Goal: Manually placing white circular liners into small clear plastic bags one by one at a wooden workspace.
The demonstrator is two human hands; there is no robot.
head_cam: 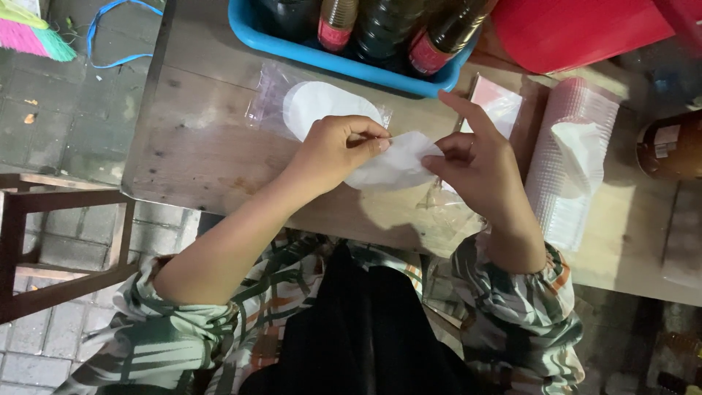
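Wooden table (pixel 197 157), worn and pale, sits over a paved brick floor (pixel 66 124); you stand at its near edge looking down. Your left hand (pixel 338 152) pinches a thin white paper round (pixel 391 164) between thumb and fingertips, at its upper left edge. Your right hand (pixel 479 168) holds the same paper from the right side, thumb and middle fingers closed on its edge, index finger stuck out straight toward the tub. Paper round is held just above the table, between both hands, near the table's front edge. It looks soft, slightly crumpled, roughly oval, plain white, with a fold along the top. A clear plastic bag (pixel 446 219) hangs below it under your right hand, see-through and wrinkled; whether the paper sits inside it you cannot tell.

Behind your left hand, a second white round (pixel 318 106) lies flat on the table inside a clear sleeve (pixel 267 99). Blue plastic tub (pixel 322 55) at the far edge holds dark bottles (pixel 387 29) with red labels. Red container (pixel 578 29) stands to the right of the tub. A roll of ribbed clear plastic (pixel 570 153) lies at the right with a white piece on it. Wooden stool frame (pixel 44 249) stands left on the floor. Your sleeves (pixel 526 307) are patterned green, white, orange.
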